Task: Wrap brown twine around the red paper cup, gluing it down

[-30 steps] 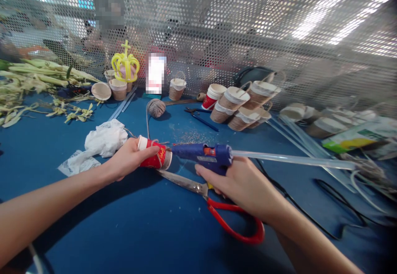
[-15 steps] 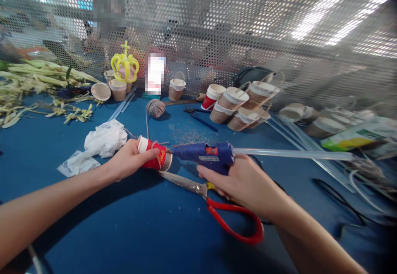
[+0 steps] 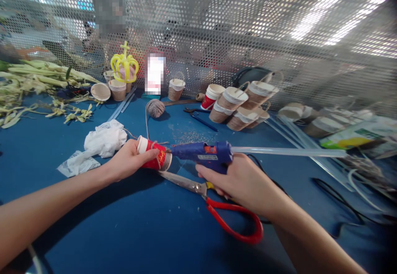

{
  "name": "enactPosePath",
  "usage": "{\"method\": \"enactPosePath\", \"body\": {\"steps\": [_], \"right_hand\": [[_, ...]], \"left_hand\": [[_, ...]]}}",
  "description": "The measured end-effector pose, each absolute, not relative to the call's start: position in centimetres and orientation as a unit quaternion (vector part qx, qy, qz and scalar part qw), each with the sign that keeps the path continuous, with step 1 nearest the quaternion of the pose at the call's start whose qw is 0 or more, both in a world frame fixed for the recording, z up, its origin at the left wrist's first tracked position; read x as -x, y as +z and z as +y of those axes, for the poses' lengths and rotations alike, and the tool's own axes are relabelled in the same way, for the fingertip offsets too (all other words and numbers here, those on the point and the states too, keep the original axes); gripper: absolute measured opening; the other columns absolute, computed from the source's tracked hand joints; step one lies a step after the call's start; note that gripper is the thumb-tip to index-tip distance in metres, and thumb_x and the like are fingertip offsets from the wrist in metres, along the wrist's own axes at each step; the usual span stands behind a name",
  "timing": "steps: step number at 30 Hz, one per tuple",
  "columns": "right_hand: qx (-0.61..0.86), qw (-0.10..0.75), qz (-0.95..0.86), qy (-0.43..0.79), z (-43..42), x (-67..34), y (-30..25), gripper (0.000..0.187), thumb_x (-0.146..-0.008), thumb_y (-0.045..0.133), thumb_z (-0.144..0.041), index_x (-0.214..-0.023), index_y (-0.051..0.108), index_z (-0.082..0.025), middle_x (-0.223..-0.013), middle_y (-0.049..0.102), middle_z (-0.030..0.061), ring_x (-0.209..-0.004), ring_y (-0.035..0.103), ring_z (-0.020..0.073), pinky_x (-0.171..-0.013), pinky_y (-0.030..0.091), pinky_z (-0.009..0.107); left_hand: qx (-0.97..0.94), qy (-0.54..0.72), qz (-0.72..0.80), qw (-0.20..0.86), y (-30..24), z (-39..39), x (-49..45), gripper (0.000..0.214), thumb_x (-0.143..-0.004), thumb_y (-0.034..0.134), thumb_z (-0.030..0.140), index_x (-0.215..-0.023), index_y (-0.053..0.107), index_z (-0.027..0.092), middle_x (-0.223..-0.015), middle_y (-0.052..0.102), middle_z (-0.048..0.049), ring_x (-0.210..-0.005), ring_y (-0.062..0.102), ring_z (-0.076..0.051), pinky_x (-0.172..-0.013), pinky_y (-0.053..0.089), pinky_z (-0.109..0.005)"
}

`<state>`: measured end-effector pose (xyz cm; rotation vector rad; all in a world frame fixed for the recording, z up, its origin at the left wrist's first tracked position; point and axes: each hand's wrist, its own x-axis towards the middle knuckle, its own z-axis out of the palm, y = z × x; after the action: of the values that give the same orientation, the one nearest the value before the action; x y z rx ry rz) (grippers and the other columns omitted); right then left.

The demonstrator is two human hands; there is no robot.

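Note:
My left hand [image 3: 132,160] is closed around a red paper cup [image 3: 158,162], tipped on its side with its white rim to the left. Grey-brown twine is wound about the cup's right end. My right hand [image 3: 237,179] grips a blue hot glue gun [image 3: 204,154], a long clear glue stick poking from its back. The gun's nozzle meets the cup near the wound twine. Below both hands lie scissors [image 3: 198,188] with red handles. A ball of twine [image 3: 155,108] sits behind the cup, its strand running down toward it.
Several twine-wrapped cups [image 3: 232,98] are stacked at the back right, near pliers [image 3: 198,110]. A crumpled white plastic bag [image 3: 105,139] lies at left, with dried plant husks [image 3: 40,75] and a yellow crown [image 3: 124,65] beyond. Clear glue sticks [image 3: 316,154] and black cable [image 3: 338,201] lie at right.
The glue gun and my right hand have shifted very slightly left. My left hand and the cup are practically still.

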<state>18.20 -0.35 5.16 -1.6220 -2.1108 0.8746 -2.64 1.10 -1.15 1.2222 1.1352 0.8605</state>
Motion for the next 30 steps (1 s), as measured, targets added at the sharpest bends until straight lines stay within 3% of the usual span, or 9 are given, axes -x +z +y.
{"method": "enactPosePath", "body": {"steps": [11, 30], "right_hand": [[0.568, 0.199, -0.733, 0.316, 0.01, -17.99, 5.05, 0.022, -0.071, 0.051, -0.020, -0.052, 0.039, -0.021, -0.036, 0.040, -0.0085, -0.032, 0.036, 0.0067, -0.037, 0.036, 0.019], [0.566, 0.157, -0.763, 0.269, -0.60, -18.40, 4.71, 0.037, -0.072, 0.051, -0.027, -0.039, 0.036, -0.021, -0.028, 0.036, -0.0071, -0.029, 0.033, 0.0068, -0.033, 0.031, 0.021]], "left_hand": [[-0.542, 0.365, 0.473, 0.591, -1.33, 1.21, 2.62, 0.017, -0.072, 0.056, 0.029, -0.069, 0.062, 0.013, -0.063, 0.065, 0.0003, -0.056, 0.054, -0.010, -0.057, 0.041, -0.019], [-0.504, 0.378, 0.495, 0.599, -1.72, 1.42, 2.77, 0.022, -0.071, 0.060, 0.035, -0.077, 0.066, 0.014, -0.071, 0.069, -0.0033, -0.061, 0.059, -0.012, -0.061, 0.043, -0.022]]}}
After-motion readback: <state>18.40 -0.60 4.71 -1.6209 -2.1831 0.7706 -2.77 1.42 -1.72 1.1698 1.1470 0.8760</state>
